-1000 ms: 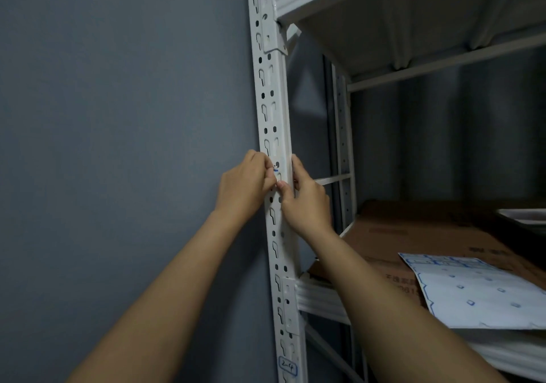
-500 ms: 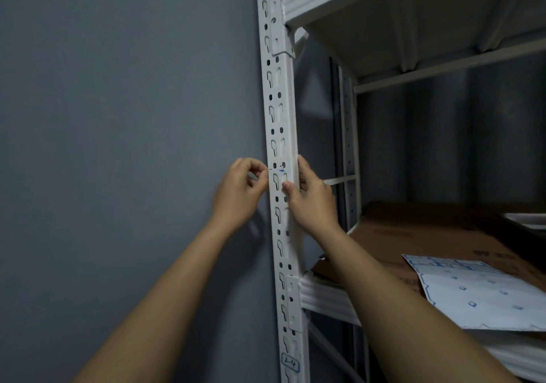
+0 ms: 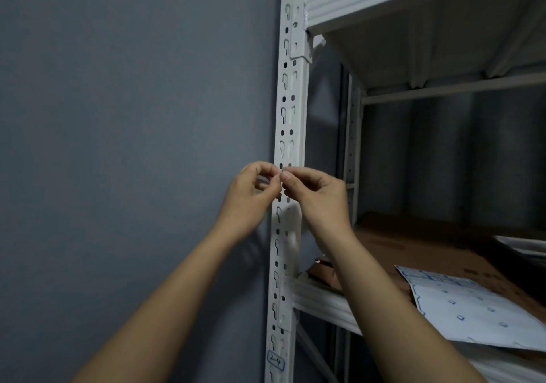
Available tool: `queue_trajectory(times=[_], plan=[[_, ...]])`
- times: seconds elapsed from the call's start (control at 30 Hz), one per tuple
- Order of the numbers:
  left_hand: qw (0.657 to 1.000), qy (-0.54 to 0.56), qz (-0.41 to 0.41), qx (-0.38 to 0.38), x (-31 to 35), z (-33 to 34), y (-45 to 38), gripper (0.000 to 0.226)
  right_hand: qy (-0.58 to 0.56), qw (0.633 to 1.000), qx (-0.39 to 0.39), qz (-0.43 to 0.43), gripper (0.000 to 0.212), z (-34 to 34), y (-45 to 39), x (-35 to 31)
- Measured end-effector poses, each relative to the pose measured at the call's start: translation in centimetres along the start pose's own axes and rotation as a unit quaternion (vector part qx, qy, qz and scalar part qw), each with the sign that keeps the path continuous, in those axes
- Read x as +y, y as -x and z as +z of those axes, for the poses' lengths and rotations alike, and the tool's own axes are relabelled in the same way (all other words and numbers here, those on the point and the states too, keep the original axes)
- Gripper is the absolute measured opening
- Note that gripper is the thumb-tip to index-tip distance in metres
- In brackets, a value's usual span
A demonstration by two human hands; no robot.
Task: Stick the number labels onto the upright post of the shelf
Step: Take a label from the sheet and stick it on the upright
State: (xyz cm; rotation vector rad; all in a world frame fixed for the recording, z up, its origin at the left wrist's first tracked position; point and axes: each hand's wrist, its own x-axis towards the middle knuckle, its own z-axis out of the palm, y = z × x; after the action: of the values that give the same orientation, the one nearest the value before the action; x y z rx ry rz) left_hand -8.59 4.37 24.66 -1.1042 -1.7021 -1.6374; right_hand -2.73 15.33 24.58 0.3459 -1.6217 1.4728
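Both my hands are up at the upright post (image 3: 291, 110), fingertips meeting in front of its slotted face. My left hand (image 3: 251, 193) and right hand (image 3: 316, 198) are curled into pinches on something tiny and pale between them, probably a number label (image 3: 280, 173), though it is too small to make out. I judge it weightless, limp and sticky-backed; best held by the edges only. One label marked 2-4 (image 3: 275, 361) sits low on the post. The label sheet (image 3: 472, 311) lies on the lower shelf (image 3: 322, 303), cut off at the right.
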Motion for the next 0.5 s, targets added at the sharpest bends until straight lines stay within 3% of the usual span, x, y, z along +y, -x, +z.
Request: queue_trajectory(times=[0.17,0.37,0.43,0.5], plan=[[0.995,-0.065,0.075,0.014,-0.1,-0.4,0.6,0.020,-0.069,0.996,0.006,0.048,0.011,0.2,0.1,0.1],[0.985,-0.116,0.117,0.058,-1.0,-0.1,0.9,0.008,-0.111,0.990,0.039,0.075,0.015,0.5,-0.4,1.3],[0.987,-0.092,0.100,0.081,-1.4,0.2,0.4,0.007,0.003,0.997,0.079,0.013,0.019,0.1,-1.5,2.1],[0.989,-0.088,0.075,0.096,-1.9,0.7,-0.4,0.005,0.170,0.977,0.109,-0.072,0.016,-0.2,-2.7,2.5]])
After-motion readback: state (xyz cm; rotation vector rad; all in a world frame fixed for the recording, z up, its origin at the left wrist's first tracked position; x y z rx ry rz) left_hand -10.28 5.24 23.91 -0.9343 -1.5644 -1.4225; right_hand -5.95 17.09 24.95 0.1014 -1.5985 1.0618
